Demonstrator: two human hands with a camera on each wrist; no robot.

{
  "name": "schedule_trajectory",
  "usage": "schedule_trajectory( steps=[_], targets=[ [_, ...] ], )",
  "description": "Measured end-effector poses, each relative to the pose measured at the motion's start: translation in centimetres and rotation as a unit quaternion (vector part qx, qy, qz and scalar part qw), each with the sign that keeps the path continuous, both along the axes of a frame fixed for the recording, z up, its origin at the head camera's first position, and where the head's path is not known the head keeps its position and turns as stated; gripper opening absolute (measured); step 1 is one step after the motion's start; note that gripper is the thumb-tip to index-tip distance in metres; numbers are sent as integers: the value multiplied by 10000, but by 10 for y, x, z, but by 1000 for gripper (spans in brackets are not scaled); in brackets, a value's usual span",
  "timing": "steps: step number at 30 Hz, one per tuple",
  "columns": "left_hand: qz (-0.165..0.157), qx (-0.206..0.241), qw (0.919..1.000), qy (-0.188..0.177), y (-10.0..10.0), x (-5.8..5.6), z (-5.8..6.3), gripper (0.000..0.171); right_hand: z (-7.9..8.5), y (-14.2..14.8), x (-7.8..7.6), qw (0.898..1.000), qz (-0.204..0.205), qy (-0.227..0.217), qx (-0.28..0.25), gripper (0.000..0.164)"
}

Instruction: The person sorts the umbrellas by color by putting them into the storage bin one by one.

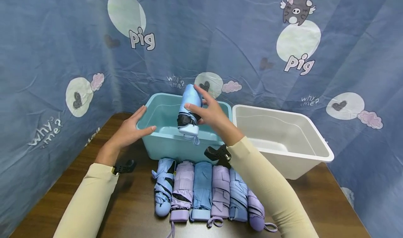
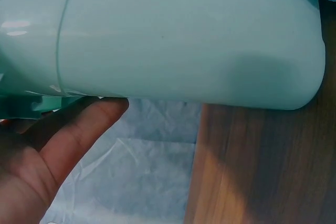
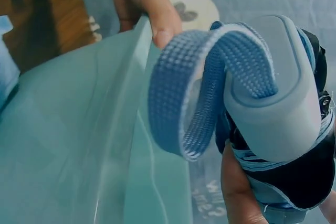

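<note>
My right hand holds a light blue folded umbrella over the teal bin, thumb on one side and fingers on the other. The umbrella tilts, its pale handle end low and toward me; in the right wrist view its woven strap loops out from the handle. My left hand grips the bin's left front corner. Its thumb lies over the rim in the right wrist view, and a finger touches the outer wall in the left wrist view.
A white bin stands right of the teal one. In front lie several folded umbrellas in a row, among them a blue one and a lilac one, on the wooden table. A printed blue cloth hangs behind.
</note>
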State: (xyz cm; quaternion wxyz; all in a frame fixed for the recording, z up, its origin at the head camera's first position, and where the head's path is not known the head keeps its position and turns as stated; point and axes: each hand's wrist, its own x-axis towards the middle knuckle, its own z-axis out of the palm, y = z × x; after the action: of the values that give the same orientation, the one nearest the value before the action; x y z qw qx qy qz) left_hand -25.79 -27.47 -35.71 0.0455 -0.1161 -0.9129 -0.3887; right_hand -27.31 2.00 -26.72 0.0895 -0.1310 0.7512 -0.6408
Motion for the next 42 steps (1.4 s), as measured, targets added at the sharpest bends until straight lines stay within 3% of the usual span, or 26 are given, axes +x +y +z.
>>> schedule_trajectory(
  steps=[13, 19, 27, 32, 42],
  targets=[
    [-20, 108, 9999, -54, 6, 0, -2, 99, -21, -61, -43, 9960, -590, -644, -167, 72],
    [-29, 169, 9998, -64, 8, 1, -8, 98, -36, -81, -47, 9949, -710, -683, 229, 73],
    [-65, 212, 9997, -54, 8, -2, -10, 98, -45, -101, -47, 9922, -885, -670, 572, 72],
    [-81, 226, 9997, -15, 7, -2, -10, 97, -53, -107, -51, 9836, -823, -601, 1489, 73],
    [-10, 130, 9999, -58, -1, 1, -4, 97, -61, -116, -46, 9448, -282, -324, 3250, 73]
  ],
)
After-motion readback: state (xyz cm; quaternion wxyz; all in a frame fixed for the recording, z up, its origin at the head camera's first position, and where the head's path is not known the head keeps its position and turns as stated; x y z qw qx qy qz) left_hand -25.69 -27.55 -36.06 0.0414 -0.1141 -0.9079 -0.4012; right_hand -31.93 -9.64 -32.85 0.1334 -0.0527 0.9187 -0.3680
